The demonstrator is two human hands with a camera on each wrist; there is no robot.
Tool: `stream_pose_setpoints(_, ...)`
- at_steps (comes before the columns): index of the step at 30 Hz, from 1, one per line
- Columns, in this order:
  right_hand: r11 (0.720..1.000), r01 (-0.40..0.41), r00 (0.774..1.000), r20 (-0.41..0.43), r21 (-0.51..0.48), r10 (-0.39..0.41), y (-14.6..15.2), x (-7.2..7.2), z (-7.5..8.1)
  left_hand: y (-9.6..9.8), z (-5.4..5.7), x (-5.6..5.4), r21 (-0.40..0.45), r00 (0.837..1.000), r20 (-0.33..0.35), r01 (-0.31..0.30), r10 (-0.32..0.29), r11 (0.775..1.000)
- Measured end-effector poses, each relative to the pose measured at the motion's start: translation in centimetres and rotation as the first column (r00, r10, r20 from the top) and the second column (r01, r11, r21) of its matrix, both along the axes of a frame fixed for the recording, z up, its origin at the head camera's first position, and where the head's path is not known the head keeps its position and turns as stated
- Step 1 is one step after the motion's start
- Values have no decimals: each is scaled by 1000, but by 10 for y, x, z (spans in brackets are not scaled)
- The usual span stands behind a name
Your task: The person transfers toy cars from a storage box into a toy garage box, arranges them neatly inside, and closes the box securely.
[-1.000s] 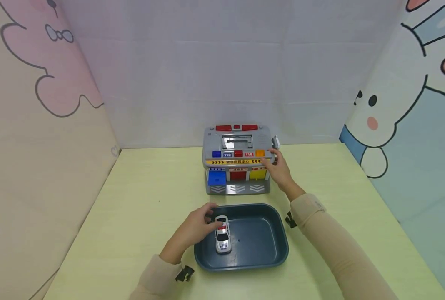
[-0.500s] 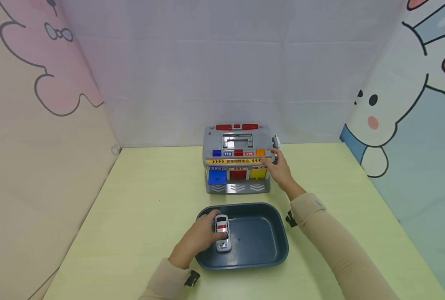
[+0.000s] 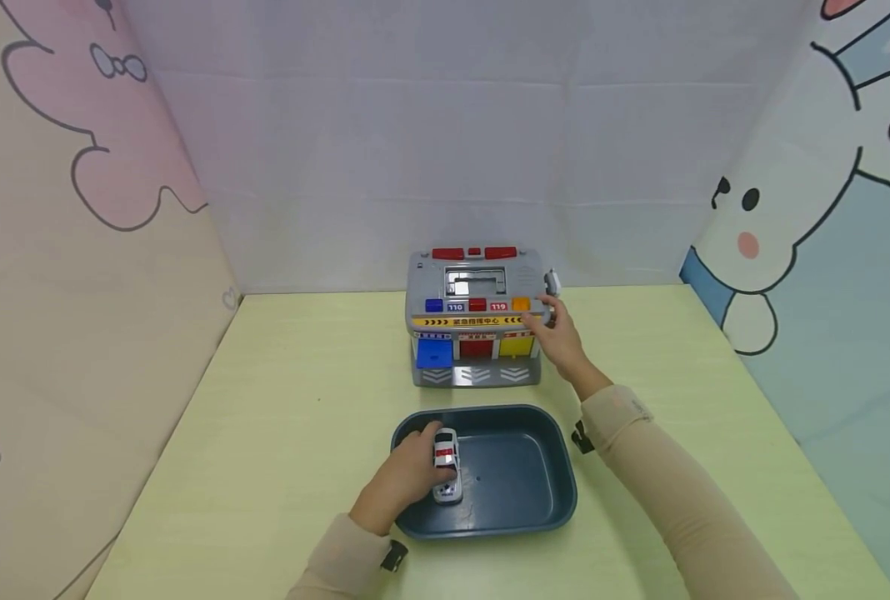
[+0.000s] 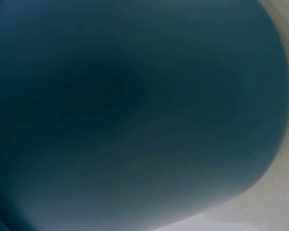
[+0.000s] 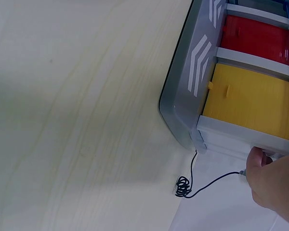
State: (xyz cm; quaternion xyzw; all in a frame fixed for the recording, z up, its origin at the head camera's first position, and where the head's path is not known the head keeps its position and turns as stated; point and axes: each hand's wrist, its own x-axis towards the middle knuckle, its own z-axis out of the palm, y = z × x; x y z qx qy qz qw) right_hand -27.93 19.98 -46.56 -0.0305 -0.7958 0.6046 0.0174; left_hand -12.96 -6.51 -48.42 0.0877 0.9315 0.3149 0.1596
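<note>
A silver toy police car [image 3: 447, 492] lies lengthwise in the left part of a dark blue tray [image 3: 520, 487]. My left hand [image 3: 407, 471] pinches it, thumb across its near half and fingers at its far left side. Behind the tray stands a grey toy garage [image 3: 418, 279] with colored buttons and doors. My right hand [image 3: 562, 343] grips its front right corner, thumb on the front edge. Its blue door [image 3: 435, 354] tilts outward, while the red door [image 5: 259, 41] and yellow door [image 5: 250, 98] look closed. The tray's wall [image 4: 164, 125] fills the left wrist view, hiding the left hand's fingers.
A coiled black cord [image 5: 184, 187] hangs by the garage's right side, and a white part [image 3: 553, 282] sticks out there. The pale green table [image 3: 287, 400] is bordered by a plain back wall [image 3: 325, 167] and cartoon-printed side panels.
My left hand has come from the tray's left rim into the tray, closing on the toy car, which has shifted very slightly right. My right hand stays on the garage corner.
</note>
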Motion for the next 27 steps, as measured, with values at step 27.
stream_pose_setpoints(27,1000,10,999,31,-8,-10,-1,1,4,8,-7,-9,-120,988,69,146,-139,982)
